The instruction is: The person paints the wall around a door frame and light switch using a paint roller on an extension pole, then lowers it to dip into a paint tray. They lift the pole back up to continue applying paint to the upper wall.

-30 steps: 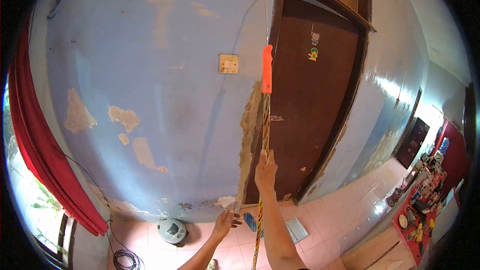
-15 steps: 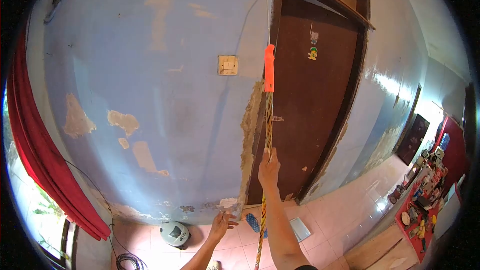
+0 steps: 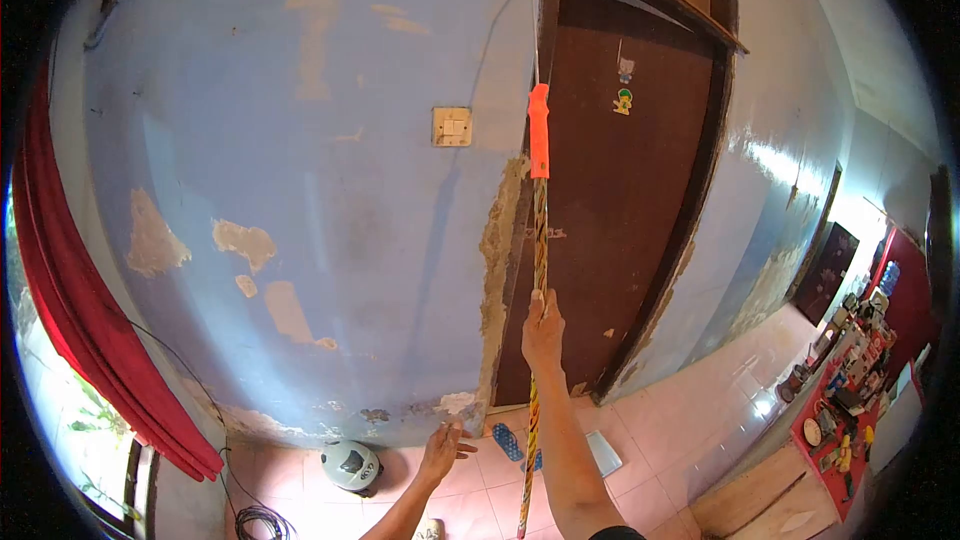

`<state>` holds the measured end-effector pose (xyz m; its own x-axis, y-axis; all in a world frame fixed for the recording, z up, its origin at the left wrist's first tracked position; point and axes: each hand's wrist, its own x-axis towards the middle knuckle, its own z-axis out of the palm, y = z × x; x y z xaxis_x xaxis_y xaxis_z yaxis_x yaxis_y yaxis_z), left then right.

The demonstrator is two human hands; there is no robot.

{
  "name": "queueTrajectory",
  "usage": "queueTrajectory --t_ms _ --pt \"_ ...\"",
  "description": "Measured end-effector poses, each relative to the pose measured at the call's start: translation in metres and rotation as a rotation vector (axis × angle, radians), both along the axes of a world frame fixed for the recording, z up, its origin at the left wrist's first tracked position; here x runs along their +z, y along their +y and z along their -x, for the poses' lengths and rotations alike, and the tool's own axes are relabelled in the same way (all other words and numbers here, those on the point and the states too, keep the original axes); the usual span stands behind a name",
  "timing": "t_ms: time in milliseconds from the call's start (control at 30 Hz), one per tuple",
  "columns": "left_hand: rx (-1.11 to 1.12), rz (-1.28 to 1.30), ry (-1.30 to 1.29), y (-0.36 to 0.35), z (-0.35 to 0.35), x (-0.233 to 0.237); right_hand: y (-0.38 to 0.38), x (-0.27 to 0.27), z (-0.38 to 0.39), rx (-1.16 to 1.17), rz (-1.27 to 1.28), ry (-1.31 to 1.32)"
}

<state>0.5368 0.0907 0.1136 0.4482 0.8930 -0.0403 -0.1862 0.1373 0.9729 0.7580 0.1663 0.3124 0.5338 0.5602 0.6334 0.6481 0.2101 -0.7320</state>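
Note:
My right hand (image 3: pixel 543 332) is wrapped around a long pole (image 3: pixel 540 240) with a yellow, dark and reddish spiral pattern. The pole stands nearly upright in front of the brown door (image 3: pixel 640 170) and its frame. An orange handle (image 3: pixel 539 130) tops the pole, and a thin pale rod or wire appears to run up from it. Whatever is at the very top cannot be made out. Low and to the left, my left hand (image 3: pixel 446 452) is open with fingers apart, near the base of the blue wall (image 3: pixel 350 190) and holding nothing.
A light switch (image 3: pixel 452 127) is on the peeling wall. On the tiled floor are a grey helmet (image 3: pixel 351 467), blue patterned sandals (image 3: pixel 508 442), a white tray-like object (image 3: pixel 603 454) and coiled black cable (image 3: pixel 262 523). A red curtain (image 3: pixel 95 320) hangs left; a cluttered red-topped table (image 3: pixel 812 430) stands right.
My right hand and the pole's lower part have shifted slightly right. The orange handle has risen a little in view. My left hand has stayed almost still.

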Motion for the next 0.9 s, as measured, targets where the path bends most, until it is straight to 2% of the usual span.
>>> queueTrajectory --t_ms 100,233,300,400,500,600,700,767,833,900 --pt "-0.015 -0.001 0.006 -0.006 -0.006 0.005 -0.042 0.012 0.019 0.045 0.145 0.071" --pt "-0.017 -0.013 0.003 -0.006 -0.003 -0.001 -0.060 -0.059 0.014 0.065 0.244 0.159" --pt "-0.018 -0.011 0.027 -0.008 -0.002 0.004 -0.071 -0.107 0.014 -0.114 0.211 -0.014" --pt "-0.044 -0.015 0.038 -0.010 -0.005 -0.002 -0.089 -0.176 0.005 -0.029 0.237 0.033" --pt "-0.083 0.010 0.057 -0.020 -0.013 0.004 -0.130 -0.192 0.010 0.094 0.307 0.084" --pt "-0.111 0.036 0.085 -0.024 -0.020 0.005 -0.141 -0.204 0.012 0.050 0.306 0.111" --pt "-0.131 0.024 0.079 -0.025 -0.027 0.007 -0.126 -0.154 0.012 0.019 0.231 0.098" --pt "-0.136 0.012 0.075 -0.028 -0.028 0.010 -0.103 -0.107 0.012 -0.112 0.037 -0.101" --pt "-0.121 -0.006 0.055 -0.029 -0.030 0.013 -0.076 -0.063 -0.005 0.034 0.072 -0.085" --pt "-0.104 -0.001 0.057 -0.028 -0.028 0.010 -0.053 -0.027 -0.010 -0.096 -0.092 -0.202"
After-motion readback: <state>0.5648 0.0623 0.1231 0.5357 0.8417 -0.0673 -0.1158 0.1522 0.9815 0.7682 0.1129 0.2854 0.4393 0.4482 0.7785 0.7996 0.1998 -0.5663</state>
